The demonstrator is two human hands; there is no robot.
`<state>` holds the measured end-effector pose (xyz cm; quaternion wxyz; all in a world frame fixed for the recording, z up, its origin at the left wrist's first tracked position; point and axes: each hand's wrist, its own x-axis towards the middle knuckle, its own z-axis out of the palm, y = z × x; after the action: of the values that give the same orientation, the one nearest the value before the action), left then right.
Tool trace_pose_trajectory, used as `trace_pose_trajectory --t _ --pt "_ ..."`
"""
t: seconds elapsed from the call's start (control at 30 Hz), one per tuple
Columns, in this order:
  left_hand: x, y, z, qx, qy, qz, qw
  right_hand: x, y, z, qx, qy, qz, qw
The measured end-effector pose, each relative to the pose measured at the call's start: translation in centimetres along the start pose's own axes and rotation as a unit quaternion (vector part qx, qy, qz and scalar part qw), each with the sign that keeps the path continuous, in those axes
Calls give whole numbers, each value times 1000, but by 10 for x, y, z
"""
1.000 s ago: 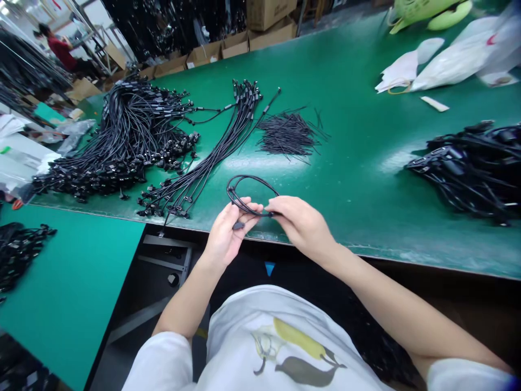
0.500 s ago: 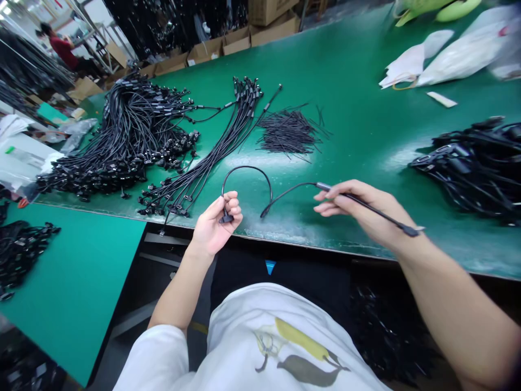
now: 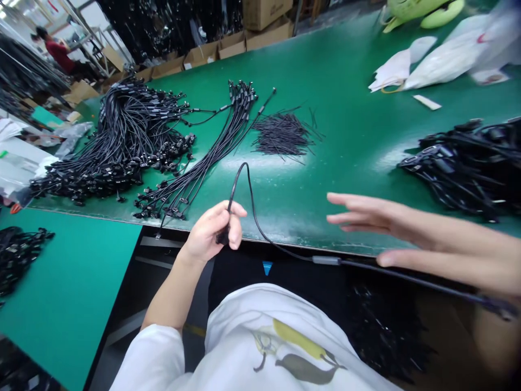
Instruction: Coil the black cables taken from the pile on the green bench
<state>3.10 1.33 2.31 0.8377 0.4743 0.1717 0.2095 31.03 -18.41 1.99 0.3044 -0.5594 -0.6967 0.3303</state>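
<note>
My left hand [image 3: 212, 231] pinches one end of a black cable [image 3: 255, 214] at the table's front edge. From there the cable loops up, then runs right past a grey sleeve [image 3: 326, 260] to a connector [image 3: 499, 305] at the far right. My right hand [image 3: 378, 217] is open, fingers stretched out, with the cable passing by its thumb; it grips nothing. A bundle of cables [image 3: 211, 152] lies left of centre, beside a small pile of short black ties [image 3: 281, 133].
A big heap of cables [image 3: 130, 130] lies at the left, and more black cables [image 3: 459, 163] at the right. White bags [image 3: 448, 60] and a green object [image 3: 415, 11] sit at the back right. A person [image 3: 59, 51] sits far off.
My right hand has opened and moved right, off the cable. The cable's right part has dropped lower and swung right, and its loop is now narrower. The left hand still holds its end.
</note>
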Motion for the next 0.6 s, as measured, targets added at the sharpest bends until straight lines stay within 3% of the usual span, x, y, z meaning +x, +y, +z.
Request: trace_pose_trajectory --t 0.03,0.07,0.17,0.23,0.3,0.4,0.5,0.57,0.6 --pt "0 -2 5 14 -19 -9 1000 12 -1 -10 57 -4 -15 998" --pt "-1 -3 10 23 -34 -20 999 26 -3 -13 85 37 -24 995" --pt "-3 -8 24 33 -71 -55 995 81 -4 6 38 180 -43 982" --pt "-8 -7 30 30 -93 -65 993 117 -1 28 8 195 -59 979" --pt "-13 -1 30 24 -83 -33 996 142 4 45 26 160 -53 985" --pt "-20 23 13 -15 64 93 993 145 10 62 91 112 8 990" --pt "-29 58 -25 -95 247 229 937 113 19 76 129 71 74 986" --pt "-38 75 -52 -111 316 297 894 86 30 86 92 17 111 989" --pt "-41 78 -62 -88 338 315 883 74 34 90 44 36 104 993"
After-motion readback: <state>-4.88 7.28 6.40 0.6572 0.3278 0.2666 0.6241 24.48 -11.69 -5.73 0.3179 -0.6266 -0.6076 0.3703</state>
